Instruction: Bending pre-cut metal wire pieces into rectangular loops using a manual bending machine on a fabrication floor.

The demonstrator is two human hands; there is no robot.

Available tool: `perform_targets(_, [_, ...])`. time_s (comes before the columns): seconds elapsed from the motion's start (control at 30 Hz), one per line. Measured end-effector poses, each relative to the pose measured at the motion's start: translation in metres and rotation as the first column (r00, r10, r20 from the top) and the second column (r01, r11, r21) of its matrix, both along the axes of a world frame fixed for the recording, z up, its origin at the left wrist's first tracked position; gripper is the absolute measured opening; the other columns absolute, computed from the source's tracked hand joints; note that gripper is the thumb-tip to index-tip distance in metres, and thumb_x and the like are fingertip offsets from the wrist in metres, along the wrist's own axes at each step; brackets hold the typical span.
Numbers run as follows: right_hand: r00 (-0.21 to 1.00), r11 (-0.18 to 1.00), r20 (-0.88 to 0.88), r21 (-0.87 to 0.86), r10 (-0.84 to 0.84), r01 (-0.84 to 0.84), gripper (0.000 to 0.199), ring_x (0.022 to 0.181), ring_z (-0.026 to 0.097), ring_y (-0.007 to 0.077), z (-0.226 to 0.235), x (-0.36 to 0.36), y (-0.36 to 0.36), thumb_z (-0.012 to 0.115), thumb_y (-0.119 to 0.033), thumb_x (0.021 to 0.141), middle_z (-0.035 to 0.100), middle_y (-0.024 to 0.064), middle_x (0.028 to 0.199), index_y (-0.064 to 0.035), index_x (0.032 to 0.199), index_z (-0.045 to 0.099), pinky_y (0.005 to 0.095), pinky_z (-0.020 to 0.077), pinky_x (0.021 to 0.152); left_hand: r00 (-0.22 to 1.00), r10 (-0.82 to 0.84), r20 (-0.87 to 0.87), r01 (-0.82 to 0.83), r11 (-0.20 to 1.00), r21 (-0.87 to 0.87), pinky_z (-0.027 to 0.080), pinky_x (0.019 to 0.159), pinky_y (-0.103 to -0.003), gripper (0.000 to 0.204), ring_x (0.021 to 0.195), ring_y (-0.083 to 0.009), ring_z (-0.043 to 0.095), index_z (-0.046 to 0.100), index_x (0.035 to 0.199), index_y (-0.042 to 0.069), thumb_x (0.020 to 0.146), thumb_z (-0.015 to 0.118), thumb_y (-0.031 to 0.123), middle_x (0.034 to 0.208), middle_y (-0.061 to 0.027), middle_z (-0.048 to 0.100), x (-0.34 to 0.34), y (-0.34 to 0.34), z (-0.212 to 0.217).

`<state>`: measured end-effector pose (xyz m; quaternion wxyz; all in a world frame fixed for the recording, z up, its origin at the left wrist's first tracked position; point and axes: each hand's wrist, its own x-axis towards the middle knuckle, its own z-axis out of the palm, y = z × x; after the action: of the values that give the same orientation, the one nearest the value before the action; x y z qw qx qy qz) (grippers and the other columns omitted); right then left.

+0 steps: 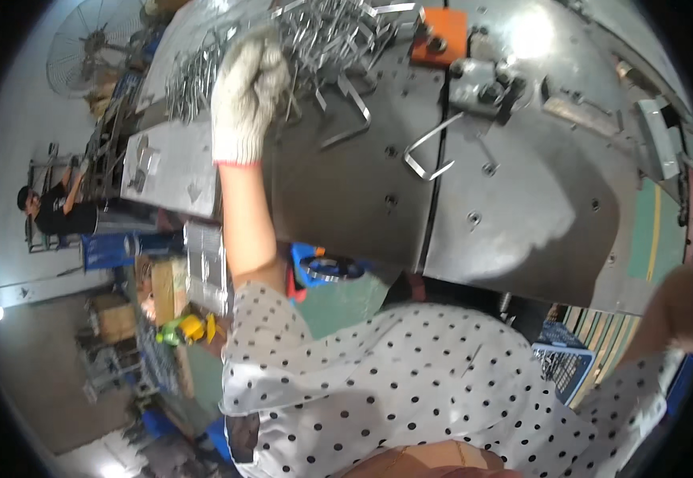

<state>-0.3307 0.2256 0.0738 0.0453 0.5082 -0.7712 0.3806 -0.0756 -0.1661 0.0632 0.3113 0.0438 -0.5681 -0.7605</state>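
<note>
One gloved left hand (247, 88) rests on bent metal clips (326, 36)

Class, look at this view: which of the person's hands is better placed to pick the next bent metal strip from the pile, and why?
Left. The gloved left hand already rests on the pile of bent metal strips on the steel table. The right arm sits at the picture's right edge, its hand hidden.
</note>
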Motion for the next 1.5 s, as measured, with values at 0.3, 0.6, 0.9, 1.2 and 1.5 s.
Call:
perform_targets(0.3, [0.996,0.993,-0.077,0.112,0.05,-0.042,0.034,0.109,0.07,0.0289,-0.041,-0.013,0.02,0.064,-0.016,0.1,0.071,0.0167,0.119,-0.0036,0.131,0.066,0.0402,0.0535,0.097,0.704,-0.516,-0.488,0.684,0.677,0.271,0.039,0.063,-0.027,0.021,0.069,-0.0105,0.046,0.055,0.114,0.009,0.109,0.063,0.027,0.087,-0.0008,0.054,-0.007,-0.015,-0.01])
perform_targets(0.6, [0.986,0.993,-0.147,0.098,0.074,-0.06,0.035,0.108,0.07,0.0289,-0.042,-0.005,0.021,0.064,-0.016,0.099,0.071,0.0165,0.119,-0.0031,0.132,0.066,0.0412,0.0533,0.098,0.999,-0.039,-0.026,0.043,0.986,0.161,0.034,0.055,-0.025,0.026,0.064,-0.0086,0.041,0.064,0.126,0.01,0.105,0.067,0.025,0.085,-0.0001,0.054,-0.003,-0.007,-0.011])
perform_targets(0.9, [0.989,0.99,-0.131,0.125,0.073,-0.057,0.037,0.107,0.07,0.0288,-0.049,-0.015,0.028,0.063,-0.015,0.098,0.072,0.0162,0.119,-0.0025,0.133,0.065,0.0422,0.053,0.098,0.993,0.117,0.034,-0.121,0.964,0.237,0.037,0.057,-0.022,0.036,0.066,-0.0092,0.047,0.059,0.138,0.001,0.108,0.063,0.021,0.089,-0.0037,0.061,-0.006,-0.003,-0.016])
perform_targets(1.2, [0.992,0.997,-0.117,0.073,0.042,-0.034,0.039,0.106,0.07,0.0288,0.006,-0.015,0.018,0.063,-0.015,0.097,0.072,0.016,0.118,-0.0019,0.134,0.064,0.0432,0.0527,0.098,0.997,0.021,-0.068,-0.01,0.986,0.167,0.033,0.058,-0.024,0.041,0.065,-0.008,0.041,0.057,0.141,0.002,0.107,0.064,0.023,0.088,-0.0008,0.052,-0.004,-0.011,-0.017])
perform_targets(1.5, [0.934,0.942,-0.206,-0.106,0.293,-0.319,0.041,0.105,0.07,0.0288,0.09,0.028,-0.034,0.063,-0.015,0.096,0.072,0.0158,0.118,-0.0014,0.135,0.064,0.0442,0.0524,0.098,0.994,0.079,-0.078,-0.068,0.988,0.141,0.036,0.059,-0.023,0.044,0.067,-0.0067,0.048,0.056,0.14,-0.003,0.106,0.065,0.023,0.089,0.0004,0.061,0.003,0.005,-0.004])
